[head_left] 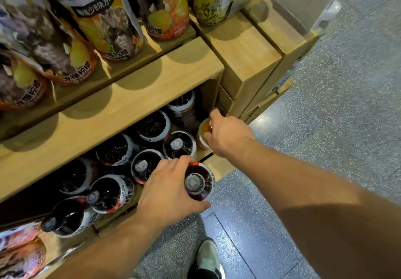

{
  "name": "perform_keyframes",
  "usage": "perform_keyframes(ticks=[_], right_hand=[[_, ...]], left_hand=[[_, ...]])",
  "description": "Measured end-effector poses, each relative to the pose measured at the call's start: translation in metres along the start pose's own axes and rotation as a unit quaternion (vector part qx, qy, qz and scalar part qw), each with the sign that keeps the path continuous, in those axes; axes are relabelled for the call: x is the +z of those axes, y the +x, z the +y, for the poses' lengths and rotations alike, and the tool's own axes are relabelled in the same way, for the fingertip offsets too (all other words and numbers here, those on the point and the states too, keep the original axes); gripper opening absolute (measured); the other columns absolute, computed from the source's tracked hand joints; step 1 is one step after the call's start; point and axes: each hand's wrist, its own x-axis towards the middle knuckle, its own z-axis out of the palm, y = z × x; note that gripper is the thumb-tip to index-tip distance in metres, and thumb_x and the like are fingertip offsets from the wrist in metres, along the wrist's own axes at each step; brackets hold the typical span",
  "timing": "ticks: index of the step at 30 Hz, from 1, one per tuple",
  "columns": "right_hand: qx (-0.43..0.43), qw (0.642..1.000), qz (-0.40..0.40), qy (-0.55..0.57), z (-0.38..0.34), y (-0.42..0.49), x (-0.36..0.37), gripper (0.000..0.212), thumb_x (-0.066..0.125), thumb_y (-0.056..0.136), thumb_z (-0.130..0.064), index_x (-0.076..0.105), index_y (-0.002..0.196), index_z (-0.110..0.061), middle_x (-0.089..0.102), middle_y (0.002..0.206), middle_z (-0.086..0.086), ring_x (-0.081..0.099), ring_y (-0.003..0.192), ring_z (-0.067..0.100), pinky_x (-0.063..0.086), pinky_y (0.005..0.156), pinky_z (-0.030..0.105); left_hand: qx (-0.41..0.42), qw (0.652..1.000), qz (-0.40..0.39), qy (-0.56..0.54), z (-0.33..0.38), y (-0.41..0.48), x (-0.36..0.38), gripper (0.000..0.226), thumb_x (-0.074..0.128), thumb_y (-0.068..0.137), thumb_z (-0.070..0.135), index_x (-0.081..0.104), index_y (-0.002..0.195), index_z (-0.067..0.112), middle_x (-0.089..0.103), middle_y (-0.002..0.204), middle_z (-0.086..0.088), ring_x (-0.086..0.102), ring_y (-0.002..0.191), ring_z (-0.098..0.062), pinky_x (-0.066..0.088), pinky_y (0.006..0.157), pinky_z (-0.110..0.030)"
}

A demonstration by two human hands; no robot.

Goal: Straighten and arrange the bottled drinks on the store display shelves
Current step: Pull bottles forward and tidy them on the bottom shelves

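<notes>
Left grip (pixel 167 188) around dark bottle (pixel 198 182), fingers over shoulder

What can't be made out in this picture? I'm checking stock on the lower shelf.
Head view only:
- Orange bottle: mostly covered by the right hand; grip unclear.
- Dark bottles at the back: hidden under the upper shelf board.
- Upper bottles: tops cut off by the frame edge.
- Labels: too blurred to read.

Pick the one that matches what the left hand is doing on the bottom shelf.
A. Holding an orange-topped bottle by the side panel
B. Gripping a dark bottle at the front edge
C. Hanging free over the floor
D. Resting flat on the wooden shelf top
B: the left hand wraps its grip around the shoulder of a dark bottle at the lower shelf's front edge, while the right hand is on the orange-topped bottle.
</notes>
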Motion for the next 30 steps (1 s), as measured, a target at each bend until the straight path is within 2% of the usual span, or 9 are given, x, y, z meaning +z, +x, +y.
perform_keyframes(ticks=[3, 6, 10, 16, 20, 23, 26, 30], right_hand=[[-0.015, 1.0, -0.002, -0.002, 0.013, -0.01, 0.004, 0.031, 0.049, 0.101, -0.04, 0.035, 0.119, -0.018, 0.06, 0.098, 0.011, 0.059, 0.09, 0.036, 0.047, 0.072, 0.042], [-0.028, 1.0, 0.005, 0.008, 0.029, -0.023, 0.009, 0.029, 0.05, 0.1, -0.041, 0.031, 0.107, -0.021, 0.054, 0.089, 0.008, 0.061, 0.092, 0.037, 0.047, 0.073, 0.042], [-0.03, 0.999, -0.009, 0.013, 0.049, -0.039, 0.019, 0.029, 0.051, 0.099, -0.041, 0.03, 0.104, -0.022, 0.057, 0.087, 0.008, 0.061, 0.087, 0.035, 0.044, 0.07, 0.039], [-0.021, 0.999, -0.022, 0.027, 0.077, -0.066, 0.033, 0.027, 0.049, 0.099, -0.042, 0.031, 0.101, -0.022, 0.052, 0.077, 0.004, 0.053, 0.073, 0.031, 0.043, 0.066, 0.036], [-0.036, 0.998, -0.024, 0.039, 0.088, -0.081, 0.04, 0.028, 0.045, 0.101, -0.044, 0.026, 0.101, -0.023, 0.055, 0.08, 0.004, 0.052, 0.071, 0.031, 0.042, 0.064, 0.036], [-0.046, 0.998, -0.02, 0.048, 0.093, -0.084, 0.041, 0.026, 0.045, 0.101, -0.042, 0.03, 0.109, -0.022, 0.057, 0.084, 0.006, 0.062, 0.081, 0.034, 0.044, 0.065, 0.037], [-0.054, 0.997, -0.023, 0.046, 0.096, -0.083, 0.045, 0.031, 0.042, 0.102, -0.042, 0.032, 0.121, -0.019, 0.064, 0.096, 0.009, 0.064, 0.09, 0.035, 0.045, 0.068, 0.039], [-0.065, 0.995, -0.013, 0.071, 0.102, -0.085, 0.054, 0.029, 0.042, 0.101, -0.04, 0.031, 0.12, -0.022, 0.065, 0.101, 0.01, 0.065, 0.093, 0.036, 0.042, 0.069, 0.038]], left_hand=[[0.018, 0.999, 0.013, 0.027, 0.008, 0.0, 0.003, 0.094, 0.081, 0.052, 0.07, 0.038, 0.131, 0.042, 0.048, 0.111, 0.024, 0.038, 0.113, -0.007, 0.04, 0.099, -0.03], [0.022, 0.998, 0.02, 0.049, 0.014, 0.002, 0.004, 0.093, 0.078, 0.055, 0.073, 0.038, 0.133, 0.043, 0.048, 0.112, 0.023, 0.035, 0.107, -0.007, 0.034, 0.098, -0.029], [0.05, 0.992, 0.033, 0.112, 0.017, 0.012, 0.007, 0.093, 0.07, 0.055, 0.079, 0.04, 0.134, 0.042, 0.058, 0.123, 0.019, 0.039, 0.11, -0.01, 0.032, 0.096, -0.033], [0.05, 0.988, 0.07, 0.125, 0.034, 0.032, 0.01, 0.089, 0.073, 0.054, 0.075, 0.047, 0.131, 0.037, 0.064, 0.116, 0.013, 0.042, 0.105, -0.017, 0.029, 0.091, -0.036], [0.043, 0.983, 0.099, 0.149, 0.057, 0.057, 0.016, 0.087, 0.074, 0.054, 0.072, 0.047, 0.128, 0.036, 0.066, 0.114, 0.011, 0.044, 0.107, -0.02, 0.027, 0.091, -0.038], [0.026, 0.98, 0.102, 0.167, 0.07, 0.08, 0.014, 0.088, 0.078, 0.057, 0.071, 0.047, 0.131, 0.036, 0.067, 0.117, 0.007, 0.048, 0.111, -0.024, 0.031, 0.095, -0.042], [-0.001, 0.977, 0.085, 0.197, 0.071, 0.104, 0.012, 0.091, 0.078, 0.056, 0.071, 0.041, 0.131, 0.038, 0.069, 0.117, 0.005, 0.053, 0.111, -0.03, 0.039, 0.091, -0.044], [-0.014, 0.984, 0.033, 0.174, 0.067, 0.121, 0.006, 0.095, 0.083, 0.059, 0.062, 0.034, 0.138, 0.04, 0.069, 0.118, 0.002, 0.061, 0.11, -0.03, 0.047, 0.088, -0.04]])
